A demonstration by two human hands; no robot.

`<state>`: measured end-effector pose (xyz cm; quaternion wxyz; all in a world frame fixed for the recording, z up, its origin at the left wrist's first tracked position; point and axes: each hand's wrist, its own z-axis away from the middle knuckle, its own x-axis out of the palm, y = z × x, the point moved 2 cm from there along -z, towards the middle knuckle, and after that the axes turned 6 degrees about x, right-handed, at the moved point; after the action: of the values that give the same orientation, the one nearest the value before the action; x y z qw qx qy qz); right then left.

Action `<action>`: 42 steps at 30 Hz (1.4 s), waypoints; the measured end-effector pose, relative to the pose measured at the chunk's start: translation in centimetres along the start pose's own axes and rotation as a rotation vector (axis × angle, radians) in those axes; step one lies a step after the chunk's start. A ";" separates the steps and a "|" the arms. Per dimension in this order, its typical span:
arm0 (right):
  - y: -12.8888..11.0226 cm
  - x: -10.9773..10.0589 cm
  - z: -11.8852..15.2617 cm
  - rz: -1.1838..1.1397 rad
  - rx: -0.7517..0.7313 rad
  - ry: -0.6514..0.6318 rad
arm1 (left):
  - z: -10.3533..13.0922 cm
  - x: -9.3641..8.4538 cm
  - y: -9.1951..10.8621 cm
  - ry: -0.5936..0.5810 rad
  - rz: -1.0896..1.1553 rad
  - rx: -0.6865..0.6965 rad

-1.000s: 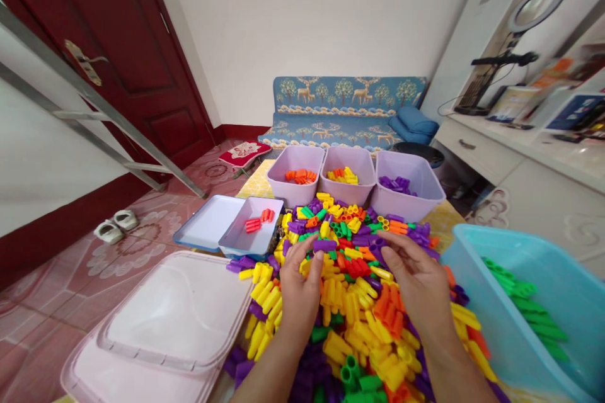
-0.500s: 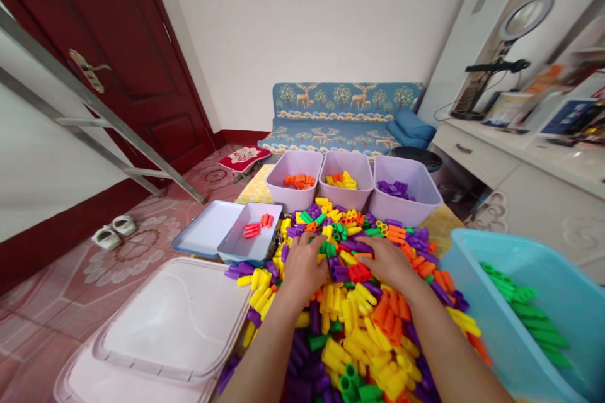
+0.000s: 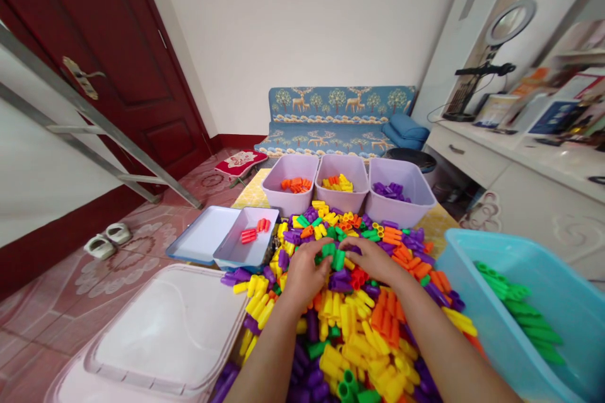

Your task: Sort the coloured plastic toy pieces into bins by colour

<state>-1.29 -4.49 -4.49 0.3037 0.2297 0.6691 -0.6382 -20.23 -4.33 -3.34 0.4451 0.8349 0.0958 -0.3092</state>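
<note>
Green plastic pieces [image 3: 333, 256] sit in the curled fingers of the left hand [image 3: 303, 274], pinched closed around them at the middle of the frame. On their right side, the fingers of the right hand [image 3: 378, 261] are partly bent; whether they grip too, I cannot tell. Half a second ago both hands reached into the pile; a second ago the left fingers had a purple piece. Around them the mixed pile [image 3: 348, 315] covers much of the tabletop [image 3: 437, 221]. Beyond, three lilac bins [image 3: 342, 201] stand upper centre, with a turquoise tub [image 3: 466, 277] lower right.
</note>
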 end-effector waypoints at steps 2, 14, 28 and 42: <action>-0.3 -0.1 -0.2 -0.021 -0.014 -0.004 | 0.1 0.1 0.0 -0.011 0.038 -0.004; -3.4 -1.0 2.5 -0.319 -0.003 0.046 | 0.2 -0.1 0.7 -0.018 0.256 0.118; -2.3 -2.8 9.1 -0.680 0.242 0.591 | 0.2 0.1 0.3 0.080 0.234 0.068; -1.5 -3.3 9.6 -0.560 0.331 0.331 | 0.4 0.3 0.2 0.134 0.229 0.081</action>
<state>1.12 -13.91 -1.10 -0.0366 0.1838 0.6339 -0.7504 -20.09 -4.82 -3.51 0.4360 0.8765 0.0171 -0.2034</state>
